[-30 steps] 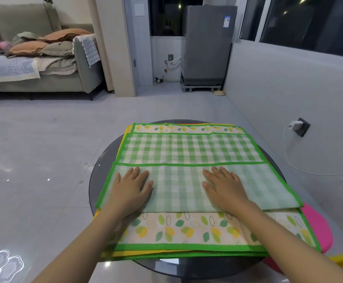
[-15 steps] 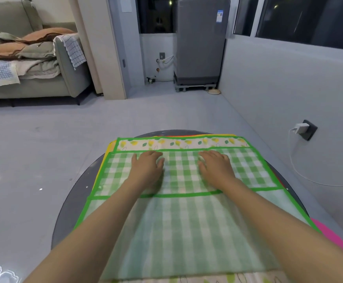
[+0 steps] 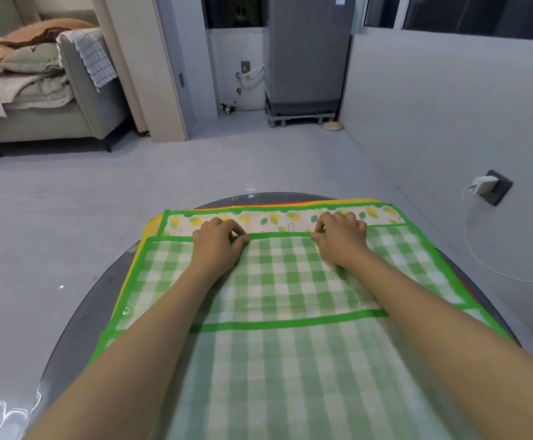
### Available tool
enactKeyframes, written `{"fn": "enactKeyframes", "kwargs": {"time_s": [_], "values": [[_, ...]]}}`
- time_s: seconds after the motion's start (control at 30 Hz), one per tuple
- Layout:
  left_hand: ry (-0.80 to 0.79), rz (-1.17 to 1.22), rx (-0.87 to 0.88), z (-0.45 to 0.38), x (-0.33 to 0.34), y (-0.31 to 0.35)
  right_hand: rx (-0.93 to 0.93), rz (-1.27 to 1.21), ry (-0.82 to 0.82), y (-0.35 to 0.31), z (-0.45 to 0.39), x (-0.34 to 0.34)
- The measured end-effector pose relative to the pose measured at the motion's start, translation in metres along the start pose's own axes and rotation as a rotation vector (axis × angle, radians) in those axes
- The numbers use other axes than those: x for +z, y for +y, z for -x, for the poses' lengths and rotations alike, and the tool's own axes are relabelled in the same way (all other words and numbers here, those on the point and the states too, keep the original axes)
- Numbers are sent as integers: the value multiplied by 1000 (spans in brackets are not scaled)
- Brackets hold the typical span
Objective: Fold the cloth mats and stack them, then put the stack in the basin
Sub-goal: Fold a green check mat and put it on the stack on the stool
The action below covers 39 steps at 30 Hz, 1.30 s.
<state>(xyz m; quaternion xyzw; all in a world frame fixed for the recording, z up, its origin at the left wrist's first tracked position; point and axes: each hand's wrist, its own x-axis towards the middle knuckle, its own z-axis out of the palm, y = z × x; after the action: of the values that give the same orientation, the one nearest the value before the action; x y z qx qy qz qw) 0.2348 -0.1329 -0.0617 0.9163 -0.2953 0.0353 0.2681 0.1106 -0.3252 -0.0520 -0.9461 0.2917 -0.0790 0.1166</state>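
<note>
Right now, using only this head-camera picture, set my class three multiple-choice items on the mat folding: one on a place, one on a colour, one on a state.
1. Where do both hands lie?
A. at the near edge of the table
B. at the far green band of the check mat, below the leaf-print strip
C. on the sofa

2. What colour is the top mat's border?
A. green
B. blue
C. black

3. How are the fingers of both hands?
A. flat and spread
B. curled, pinching the band
C. lifted clear of the mat

Key: 1 B, the left hand and right hand sit on the check mat at its far band. 2 A, the edging is bright green. 3 B, both sets of fingertips curl onto the band.
</note>
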Motion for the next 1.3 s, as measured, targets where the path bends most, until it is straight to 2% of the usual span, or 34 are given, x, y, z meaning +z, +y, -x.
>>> {"fn": "enactKeyframes", "kwargs": {"time_s": [0.1, 0.2, 0.3, 0.43, 0.53, 0.73, 0.87, 1.03, 1.3], "values": [[-25, 96, -33, 13, -9, 4, 12, 55, -82, -2, 9, -8], [-39, 117, -30, 29, -22, 10, -1, 17, -91, -2, 24, -18], [-1, 168, 9, 47, -50, 24, -36, -141, -21, -6, 49, -44], [72, 241, 87, 78, -103, 49, -131, -244, 180, -10, 90, -95], [123, 192, 159, 109, -141, 67, -204, -218, 277, -10, 126, -130], [53, 145, 218, 175, -187, 82, -303, -150, 308, -3, 203, -165], [-48, 112, 224, 223, -194, 82, -350, -131, 256, 5, 252, -165], [-156, 55, 227, 278, -173, 64, -375, -125, 89, 16, 302, -136], [-323, 26, 144, 317, -128, 36, -308, -161, -116, 27, 334, -75]]}}
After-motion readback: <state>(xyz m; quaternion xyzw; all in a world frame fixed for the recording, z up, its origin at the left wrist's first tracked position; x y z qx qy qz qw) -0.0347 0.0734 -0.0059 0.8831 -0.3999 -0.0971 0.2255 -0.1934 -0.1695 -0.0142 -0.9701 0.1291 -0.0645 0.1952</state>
